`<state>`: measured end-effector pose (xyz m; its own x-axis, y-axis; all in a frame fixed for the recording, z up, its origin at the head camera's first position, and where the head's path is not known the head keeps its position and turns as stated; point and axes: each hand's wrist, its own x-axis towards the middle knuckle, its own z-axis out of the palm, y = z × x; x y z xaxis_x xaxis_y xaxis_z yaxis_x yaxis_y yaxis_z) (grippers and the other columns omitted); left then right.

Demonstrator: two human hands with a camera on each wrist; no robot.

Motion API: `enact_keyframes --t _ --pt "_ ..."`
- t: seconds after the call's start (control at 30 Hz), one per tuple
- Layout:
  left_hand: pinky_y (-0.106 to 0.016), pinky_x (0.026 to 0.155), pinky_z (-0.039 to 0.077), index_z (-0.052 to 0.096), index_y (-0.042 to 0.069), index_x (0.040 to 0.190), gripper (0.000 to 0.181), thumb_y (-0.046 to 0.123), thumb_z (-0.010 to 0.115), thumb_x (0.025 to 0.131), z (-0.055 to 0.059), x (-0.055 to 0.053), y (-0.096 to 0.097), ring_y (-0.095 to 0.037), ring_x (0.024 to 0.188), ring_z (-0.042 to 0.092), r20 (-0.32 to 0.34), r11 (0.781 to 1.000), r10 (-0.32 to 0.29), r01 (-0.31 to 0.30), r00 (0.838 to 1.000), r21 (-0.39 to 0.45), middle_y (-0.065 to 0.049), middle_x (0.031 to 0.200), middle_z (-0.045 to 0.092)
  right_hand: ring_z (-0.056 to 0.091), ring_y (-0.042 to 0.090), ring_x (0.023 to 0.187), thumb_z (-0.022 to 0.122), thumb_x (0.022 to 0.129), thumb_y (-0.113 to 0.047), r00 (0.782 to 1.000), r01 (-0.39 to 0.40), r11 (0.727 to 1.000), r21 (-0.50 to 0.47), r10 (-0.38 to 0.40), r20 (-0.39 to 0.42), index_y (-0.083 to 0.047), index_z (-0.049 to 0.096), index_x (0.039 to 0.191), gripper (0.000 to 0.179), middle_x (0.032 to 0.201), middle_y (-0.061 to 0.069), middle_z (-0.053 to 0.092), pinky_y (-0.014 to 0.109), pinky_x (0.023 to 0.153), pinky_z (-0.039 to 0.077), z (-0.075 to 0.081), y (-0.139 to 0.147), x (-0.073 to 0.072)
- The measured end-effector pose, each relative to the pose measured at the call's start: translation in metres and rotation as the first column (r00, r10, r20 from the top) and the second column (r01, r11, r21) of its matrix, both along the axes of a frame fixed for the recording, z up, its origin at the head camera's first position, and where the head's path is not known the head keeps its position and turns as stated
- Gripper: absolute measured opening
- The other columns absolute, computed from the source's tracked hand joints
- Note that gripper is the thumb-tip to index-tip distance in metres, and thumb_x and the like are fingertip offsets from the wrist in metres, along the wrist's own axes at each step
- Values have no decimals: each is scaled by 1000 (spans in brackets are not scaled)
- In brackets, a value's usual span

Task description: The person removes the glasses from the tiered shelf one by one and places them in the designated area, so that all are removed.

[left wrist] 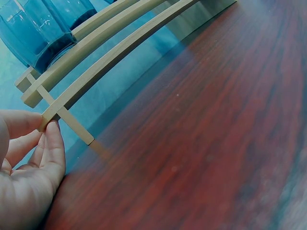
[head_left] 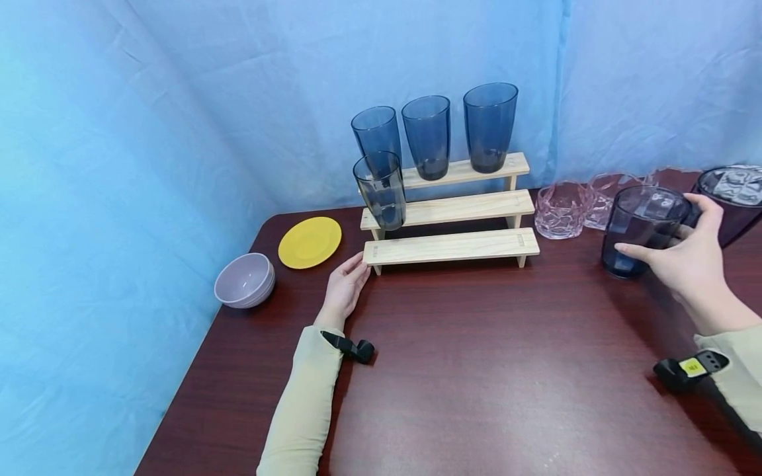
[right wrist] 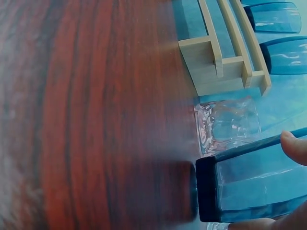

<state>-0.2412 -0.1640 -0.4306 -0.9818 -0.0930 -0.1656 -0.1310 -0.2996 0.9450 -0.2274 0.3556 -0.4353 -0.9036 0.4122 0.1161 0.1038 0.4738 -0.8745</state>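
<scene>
My right hand grips a dark blue glass tumbler from its right side, thumb in front. In the right wrist view the tumbler's thick base is close over the table. With thumb and fingers my left hand pinches the left end of the lowest step of a three-tier wooden rack. On the top step stand three blue tumblers, the rightmost tumbler apart from the others. Another tumbler stands at the left end of the middle step.
Faceted pinkish clear glasses stand right of the rack. Another dark tumbler is at the far right, partly behind the right hand. A yellow plate and a lilac bowl lie at left. Blue cloth hangs behind the table.
</scene>
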Motion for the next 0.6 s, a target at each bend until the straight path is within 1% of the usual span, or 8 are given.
enact_keyframes --t 0.1,0.17,0.37,0.43,0.5,0.6 --pt "-13 79 50 42 -6 138 43 -4 47 96 -1 -1 0 -5 94 58 -3 1000 1 -1 1000 8 -24 140 44 36 17 136 80 73 -37 999 27 999 26 -27 21 -53 -5 138 108 152 16 29 33 106 40 -2 0 0" --pt "-13 79 50 42 -6 138 43 -3 47 96 -1 -1 0 -5 94 58 -1 1000 1 -1 1000 7 -23 140 44 35 19 137 80 72 -38 999 37 999 27 -38 27 -53 -5 137 108 153 16 28 38 108 38 -2 0 0" --pt "-14 80 50 43 -5 138 43 -3 47 96 -1 0 0 -6 96 58 9 1000 7 -7 1000 5 -22 141 45 36 20 136 79 72 -39 998 51 996 70 -53 28 -52 -5 138 107 151 17 30 34 108 38 4 -4 6" --pt "-14 81 50 43 -5 138 43 -3 48 96 0 1 0 -6 96 58 15 1000 12 -12 1000 7 -21 141 45 36 24 136 79 73 -39 997 61 995 83 -64 35 -52 -5 138 107 151 18 30 39 109 36 8 -7 9" --pt "-14 81 50 44 -4 138 43 -3 48 96 0 1 0 -7 97 58 17 1000 13 -13 1000 9 -21 141 45 37 25 136 78 73 -41 996 75 991 110 -80 46 -51 -5 139 107 150 19 32 41 110 35 12 -9 11" --pt "-14 82 50 43 -4 138 43 -3 48 96 0 1 0 -7 98 58 14 1000 13 -13 1000 4 -21 141 45 38 31 134 78 73 -42 995 79 988 131 -86 48 -52 -5 140 107 149 21 34 46 110 33 14 -9 13"
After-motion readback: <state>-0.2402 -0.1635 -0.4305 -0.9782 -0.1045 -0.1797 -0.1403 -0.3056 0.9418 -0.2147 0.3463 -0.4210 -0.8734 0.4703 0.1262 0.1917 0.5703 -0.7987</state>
